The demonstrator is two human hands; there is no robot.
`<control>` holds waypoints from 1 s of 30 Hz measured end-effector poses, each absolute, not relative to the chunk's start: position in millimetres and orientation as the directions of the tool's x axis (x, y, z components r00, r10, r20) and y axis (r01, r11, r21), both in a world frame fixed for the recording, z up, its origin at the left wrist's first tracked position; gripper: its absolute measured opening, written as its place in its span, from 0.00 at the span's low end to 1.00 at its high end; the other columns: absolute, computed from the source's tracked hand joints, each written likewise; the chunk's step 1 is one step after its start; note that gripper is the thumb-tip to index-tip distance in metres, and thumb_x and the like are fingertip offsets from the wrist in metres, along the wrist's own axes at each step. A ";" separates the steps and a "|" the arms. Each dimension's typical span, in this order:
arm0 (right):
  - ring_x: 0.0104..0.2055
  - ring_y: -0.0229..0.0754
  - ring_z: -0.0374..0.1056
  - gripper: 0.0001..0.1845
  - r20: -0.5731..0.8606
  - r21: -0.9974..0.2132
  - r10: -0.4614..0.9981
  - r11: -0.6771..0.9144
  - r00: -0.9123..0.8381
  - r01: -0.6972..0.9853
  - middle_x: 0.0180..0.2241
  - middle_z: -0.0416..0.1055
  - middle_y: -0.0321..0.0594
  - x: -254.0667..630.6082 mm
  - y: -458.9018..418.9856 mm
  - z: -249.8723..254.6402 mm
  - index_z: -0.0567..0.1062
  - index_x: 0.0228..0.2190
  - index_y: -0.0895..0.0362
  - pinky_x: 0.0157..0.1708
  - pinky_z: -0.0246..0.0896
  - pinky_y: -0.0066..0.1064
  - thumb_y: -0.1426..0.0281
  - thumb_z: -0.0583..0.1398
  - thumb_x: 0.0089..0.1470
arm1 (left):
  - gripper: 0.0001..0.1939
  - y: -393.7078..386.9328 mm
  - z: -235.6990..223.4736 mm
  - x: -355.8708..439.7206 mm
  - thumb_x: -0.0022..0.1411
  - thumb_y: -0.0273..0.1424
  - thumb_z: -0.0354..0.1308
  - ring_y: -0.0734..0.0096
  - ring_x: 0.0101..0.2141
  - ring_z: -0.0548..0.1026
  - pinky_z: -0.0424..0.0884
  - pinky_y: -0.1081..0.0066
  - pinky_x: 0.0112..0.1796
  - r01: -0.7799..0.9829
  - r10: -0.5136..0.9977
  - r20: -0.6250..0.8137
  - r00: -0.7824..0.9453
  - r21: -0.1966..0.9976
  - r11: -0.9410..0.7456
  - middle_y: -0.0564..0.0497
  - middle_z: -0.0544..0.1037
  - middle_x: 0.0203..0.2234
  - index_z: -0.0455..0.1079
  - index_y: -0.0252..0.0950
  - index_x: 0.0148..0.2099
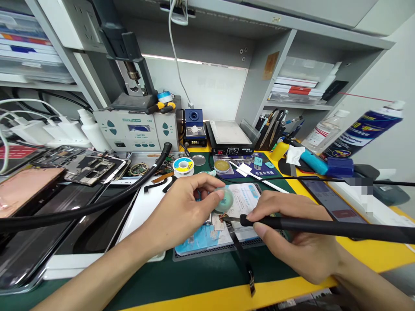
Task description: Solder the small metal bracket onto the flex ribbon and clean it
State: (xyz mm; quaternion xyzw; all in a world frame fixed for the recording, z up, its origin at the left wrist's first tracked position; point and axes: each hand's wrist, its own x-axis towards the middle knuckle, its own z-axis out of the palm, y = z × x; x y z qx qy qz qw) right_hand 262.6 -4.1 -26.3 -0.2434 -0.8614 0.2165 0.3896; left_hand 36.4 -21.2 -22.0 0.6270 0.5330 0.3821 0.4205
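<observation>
the left hand [189, 207] is bent, with its thumb and finger pinching the left side of a round green thing [225, 202]. the right hand [295, 235] is wrapped tight around the black tool [324, 230], which points left.

under the round green thing is a blue and white pad [249, 196], and in the middle of that pad sits a small part [221, 223]. the tool's thin metal tip is right at it, but i cannot tell if they touch.

the pad's near edge has a strip of green mat [201, 276] in front of it, and then comes the yellow edge [201, 300] of the table. a white panel [142, 216] is close on the left, partly behind the arm. on the right, past the hand, lies a phone [324, 198]. a thin black cord [275, 177] crosses behind the right hand, and a fat black hose [142, 181] bends across the left side.

the small part is pale with brown and gold bits. a flat black ribbon [240, 249] runs from beside it, over the pad's edge, and its shiny end lies over the yellow edge.
</observation>
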 end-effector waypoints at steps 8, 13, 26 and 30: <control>0.27 0.38 0.70 0.11 0.546 -0.573 0.603 0.775 -0.581 0.266 0.27 0.75 0.35 264.0 -2.9 -28.3 0.77 0.34 0.55 0.30 0.66 0.30 0.82 0.61 0.51 | 0.11 -20.2 -23.7 36.3 0.66 0.40 0.59 0.73 0.28 0.70 0.64 0.74 0.27 0.352 0.988 0.016 0.152 0.934 -0.069 0.55 0.75 0.28 0.76 0.39 0.42; 0.27 0.38 0.70 0.11 0.533 -0.580 0.613 0.766 -0.583 0.277 0.27 0.75 0.36 262.7 -2.7 -28.2 0.77 0.35 0.55 0.29 0.65 0.30 0.81 0.61 0.52 | 0.11 -19.6 -25.6 36.7 0.66 0.40 0.59 0.73 0.28 0.70 0.65 0.74 0.27 0.352 0.990 0.035 0.139 0.932 -0.082 0.55 0.76 0.28 0.77 0.40 0.42; 0.29 0.39 0.72 0.11 0.545 -0.562 0.599 0.780 -0.587 0.274 0.28 0.76 0.36 266.9 -2.2 -29.8 0.77 0.34 0.55 0.31 0.67 0.31 0.81 0.62 0.51 | 0.09 -20.5 -24.0 37.4 0.65 0.38 0.60 0.74 0.27 0.70 0.64 0.74 0.27 0.349 0.991 0.046 0.127 0.933 -0.088 0.56 0.76 0.27 0.77 0.39 0.40; 0.29 0.38 0.71 0.11 0.544 -0.574 0.597 0.777 -0.589 0.258 0.28 0.76 0.35 267.8 -2.4 -30.3 0.77 0.34 0.54 0.31 0.67 0.31 0.81 0.61 0.51 | 0.10 -21.5 -21.6 37.1 0.65 0.39 0.60 0.73 0.27 0.69 0.64 0.74 0.26 0.355 0.990 0.028 0.135 0.932 -0.074 0.55 0.75 0.26 0.77 0.39 0.41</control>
